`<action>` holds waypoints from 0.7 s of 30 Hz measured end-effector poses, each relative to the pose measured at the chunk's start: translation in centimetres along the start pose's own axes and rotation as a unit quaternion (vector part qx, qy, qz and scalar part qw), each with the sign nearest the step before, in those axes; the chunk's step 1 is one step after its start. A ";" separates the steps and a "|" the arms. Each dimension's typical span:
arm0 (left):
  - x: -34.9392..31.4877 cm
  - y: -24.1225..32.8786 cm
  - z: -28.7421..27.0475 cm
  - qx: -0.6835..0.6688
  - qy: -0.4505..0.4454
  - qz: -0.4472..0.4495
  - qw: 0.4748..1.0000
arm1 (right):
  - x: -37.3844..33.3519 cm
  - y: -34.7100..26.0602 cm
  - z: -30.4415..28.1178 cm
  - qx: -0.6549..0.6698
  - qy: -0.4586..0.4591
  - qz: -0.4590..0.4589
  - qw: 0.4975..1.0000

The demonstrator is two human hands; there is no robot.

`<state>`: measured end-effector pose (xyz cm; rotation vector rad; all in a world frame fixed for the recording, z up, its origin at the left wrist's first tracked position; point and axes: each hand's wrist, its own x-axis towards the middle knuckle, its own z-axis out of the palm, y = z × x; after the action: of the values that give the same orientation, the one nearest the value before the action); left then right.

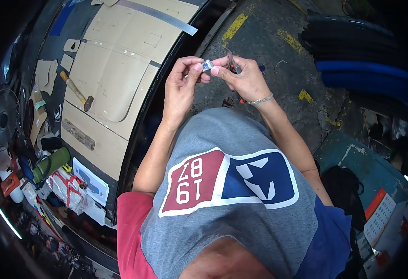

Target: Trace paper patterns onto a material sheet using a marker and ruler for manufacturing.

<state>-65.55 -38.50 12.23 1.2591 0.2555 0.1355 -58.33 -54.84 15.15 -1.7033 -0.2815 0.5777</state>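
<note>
Above the floor, just right of the table's edge, both my hands are raised close together. Between them is a small shiny blue and silver piece (pixel 207 65), whose kind I cannot make out. My left hand (pixel 181 83) pinches it between thumb and fingertips. The thumb of my right hand (pixel 248 83) meets its other side. Tucked in the right hand is a hand tool (pixel 232 62) with a thin metal end and red and dark parts, partly hidden by the fingers.
Left of me a dark table (pixel 52 46) carries cardboard pattern sheets (pixel 113 88), a hammer (pixel 76 90), a metal strip (pixel 162 18) and a wooden bar (pixel 78 134). A fan (pixel 4 116) stands at far left. Dark and blue rolls (pixel 366 79) lie at right, near a green surface (pixel 352 153).
</note>
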 end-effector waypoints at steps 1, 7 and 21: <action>0.0 -0.1 -0.1 0.034 0.006 0.003 0.999 | -0.1 -0.1 0.1 -0.004 -0.002 0.003 1.000; -0.7 0.0 0.0 0.155 0.015 0.037 0.987 | -0.1 0.5 0.3 -0.043 0.022 -0.038 0.998; -0.6 0.4 -0.5 0.231 0.054 0.016 0.971 | 0.4 1.6 -1.1 -0.222 0.048 -0.107 0.968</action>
<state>-66.21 -38.07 12.59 1.7222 0.3753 0.1780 -57.63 -55.92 13.69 -2.0908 -0.5502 0.2818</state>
